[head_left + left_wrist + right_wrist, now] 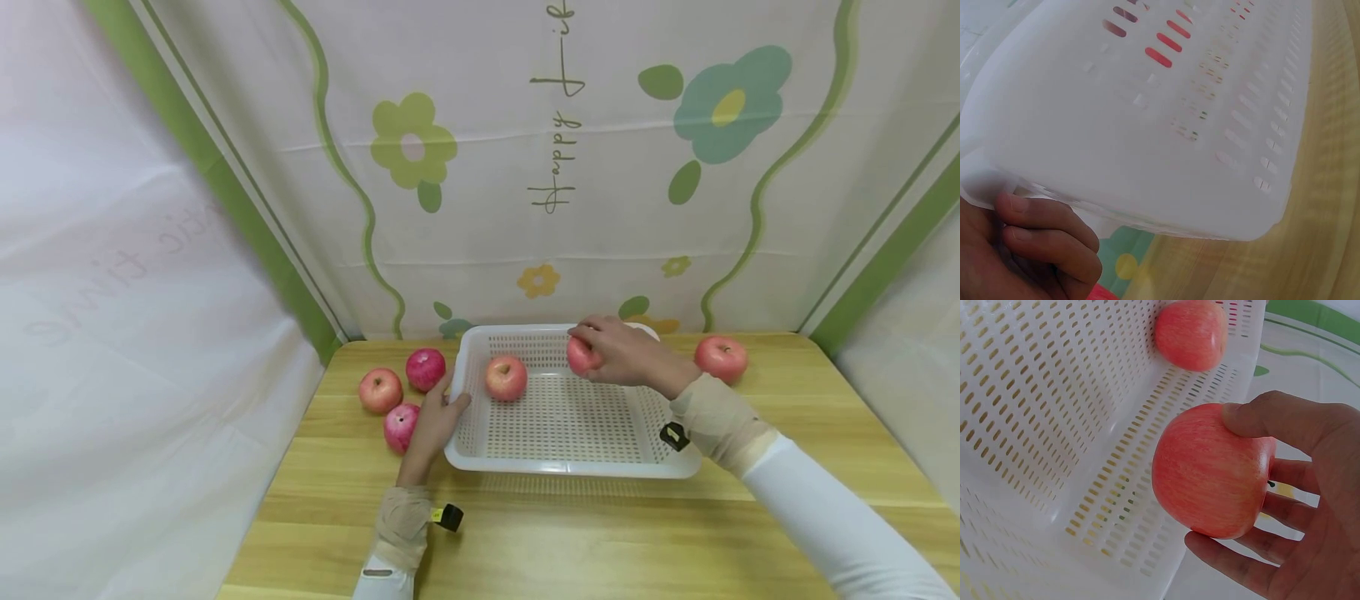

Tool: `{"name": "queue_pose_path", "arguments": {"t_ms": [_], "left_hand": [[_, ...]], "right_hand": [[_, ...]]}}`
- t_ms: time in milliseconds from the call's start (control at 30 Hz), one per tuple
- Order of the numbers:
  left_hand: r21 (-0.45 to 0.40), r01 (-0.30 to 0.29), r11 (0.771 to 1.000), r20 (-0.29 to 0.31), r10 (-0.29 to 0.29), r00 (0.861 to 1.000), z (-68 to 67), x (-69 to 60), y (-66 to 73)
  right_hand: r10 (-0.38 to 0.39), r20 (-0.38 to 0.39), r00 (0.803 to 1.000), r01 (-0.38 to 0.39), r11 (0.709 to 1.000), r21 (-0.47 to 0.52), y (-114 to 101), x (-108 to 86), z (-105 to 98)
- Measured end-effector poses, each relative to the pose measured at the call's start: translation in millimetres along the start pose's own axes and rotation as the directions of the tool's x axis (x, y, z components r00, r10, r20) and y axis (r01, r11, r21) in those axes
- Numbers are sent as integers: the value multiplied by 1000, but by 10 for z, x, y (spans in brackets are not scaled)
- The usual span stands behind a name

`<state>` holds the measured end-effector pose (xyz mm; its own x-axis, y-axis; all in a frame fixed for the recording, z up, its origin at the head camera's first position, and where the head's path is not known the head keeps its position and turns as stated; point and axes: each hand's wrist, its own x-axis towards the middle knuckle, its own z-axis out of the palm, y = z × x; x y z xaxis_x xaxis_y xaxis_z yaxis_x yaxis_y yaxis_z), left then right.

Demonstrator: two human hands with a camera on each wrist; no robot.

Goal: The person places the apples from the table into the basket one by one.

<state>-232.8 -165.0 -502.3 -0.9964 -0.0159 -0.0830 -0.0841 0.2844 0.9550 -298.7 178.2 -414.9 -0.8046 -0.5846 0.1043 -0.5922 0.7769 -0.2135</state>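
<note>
Your right hand (621, 350) has its fingers curled round one apple (1207, 475) near the basket's (570, 469) back wall while your left hand (435, 423) grips the left rim, so releasing too high could drop that fruit and roll it into the other apple (506, 378).

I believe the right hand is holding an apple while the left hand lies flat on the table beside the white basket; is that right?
Not quite: the left hand does not lie flat on the table; it grips the rim of the white basket, as the left wrist view shows. The right hand is indeed holding an apple.
</note>
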Motion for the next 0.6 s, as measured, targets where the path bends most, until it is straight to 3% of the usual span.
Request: {"name": "queue_pose_path", "arguments": {"t_ms": [600], "left_hand": [[4, -11, 1000, 2, 11, 1000, 7, 5, -14]], "right_hand": [[-23, 9, 1000, 23, 1000, 14, -71, 109, 144]]}}
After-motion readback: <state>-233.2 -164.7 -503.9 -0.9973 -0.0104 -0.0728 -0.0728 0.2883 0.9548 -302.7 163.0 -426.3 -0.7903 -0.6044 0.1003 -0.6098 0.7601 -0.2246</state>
